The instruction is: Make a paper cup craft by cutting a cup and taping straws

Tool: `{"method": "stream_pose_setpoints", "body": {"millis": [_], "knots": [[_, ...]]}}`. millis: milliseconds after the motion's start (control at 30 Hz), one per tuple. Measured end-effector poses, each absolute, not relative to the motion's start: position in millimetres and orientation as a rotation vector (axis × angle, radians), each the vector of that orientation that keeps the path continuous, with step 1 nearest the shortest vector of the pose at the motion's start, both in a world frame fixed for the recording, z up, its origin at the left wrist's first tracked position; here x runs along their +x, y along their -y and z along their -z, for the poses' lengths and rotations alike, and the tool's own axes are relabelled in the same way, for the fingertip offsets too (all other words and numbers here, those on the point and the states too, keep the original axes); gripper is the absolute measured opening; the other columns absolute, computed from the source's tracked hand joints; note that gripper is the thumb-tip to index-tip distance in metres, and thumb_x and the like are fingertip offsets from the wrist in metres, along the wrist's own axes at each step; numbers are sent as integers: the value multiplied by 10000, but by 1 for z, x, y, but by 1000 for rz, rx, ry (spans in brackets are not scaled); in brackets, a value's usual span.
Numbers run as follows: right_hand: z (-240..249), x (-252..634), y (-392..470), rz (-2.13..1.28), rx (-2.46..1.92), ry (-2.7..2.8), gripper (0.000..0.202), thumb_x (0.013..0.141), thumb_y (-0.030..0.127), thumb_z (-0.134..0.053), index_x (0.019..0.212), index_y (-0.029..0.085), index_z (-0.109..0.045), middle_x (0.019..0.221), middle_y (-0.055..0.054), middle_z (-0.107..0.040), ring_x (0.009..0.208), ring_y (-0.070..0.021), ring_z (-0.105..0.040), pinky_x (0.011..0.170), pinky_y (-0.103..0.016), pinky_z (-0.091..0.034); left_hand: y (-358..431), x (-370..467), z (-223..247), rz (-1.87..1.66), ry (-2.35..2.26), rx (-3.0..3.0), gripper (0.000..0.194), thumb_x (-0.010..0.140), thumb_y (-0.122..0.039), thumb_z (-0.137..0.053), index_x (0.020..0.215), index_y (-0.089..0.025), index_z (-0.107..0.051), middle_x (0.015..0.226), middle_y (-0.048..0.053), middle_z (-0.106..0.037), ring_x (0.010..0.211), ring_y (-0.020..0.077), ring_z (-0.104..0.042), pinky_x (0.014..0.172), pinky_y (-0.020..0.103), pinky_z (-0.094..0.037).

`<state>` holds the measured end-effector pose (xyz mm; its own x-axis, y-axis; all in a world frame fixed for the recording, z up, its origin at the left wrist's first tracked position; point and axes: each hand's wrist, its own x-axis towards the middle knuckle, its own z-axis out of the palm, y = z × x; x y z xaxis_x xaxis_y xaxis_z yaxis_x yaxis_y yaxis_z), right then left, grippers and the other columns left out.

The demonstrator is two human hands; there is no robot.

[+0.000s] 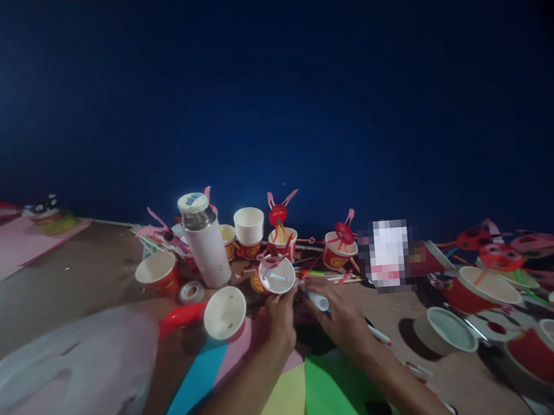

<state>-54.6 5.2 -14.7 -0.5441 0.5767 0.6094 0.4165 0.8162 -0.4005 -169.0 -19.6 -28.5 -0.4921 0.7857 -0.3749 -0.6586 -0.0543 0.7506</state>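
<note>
My left hand (282, 317) is closed at the near rim of a tilted paper cup (282, 272), whose white inside shows a small clear strip. My right hand (339, 314) is closed around a white marker (319, 301), its fingertips close to the left ones just below the cup. What the fingertips pinch between them is too small to tell. Under my forearms lie sheets of blue, pink, yellow and green paper (329, 389). Just left of my left hand, another white-lined cup (224, 314) leans on its side.
A white thermos (206, 245) stands behind the tape roll (191, 293), beside stacked cups (249, 225). Cups with red paper figures (278, 215) line the back. More cups (446, 330) crowd the right. A translucent plastic bag (75, 383) covers the left front.
</note>
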Motion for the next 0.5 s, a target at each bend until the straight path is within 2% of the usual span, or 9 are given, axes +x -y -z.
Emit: {"method": "stream_pose_setpoints", "body": {"millis": [233,500], "knots": [[9,-51,-5,-331,-698,2204,262,842,193,-498,1102,204,-525,1081,-83,-599,1051,-197,-535,891,-357,-449,21,-169,24,-1733,-1028,183,176,569,-251,-710,723,-178,-669,722,39,-686,682,186,-633,693,306,-485],[21,-55,-8,-304,-681,2245,278,836,171,-469,1105,197,-534,1112,-99,-592,1078,-215,-523,897,-385,-450,18,-169,29,-1765,-1096,129,211,523,-279,-754,669,-180,-638,614,-12,-655,592,150,-602,644,274,-469]]}}
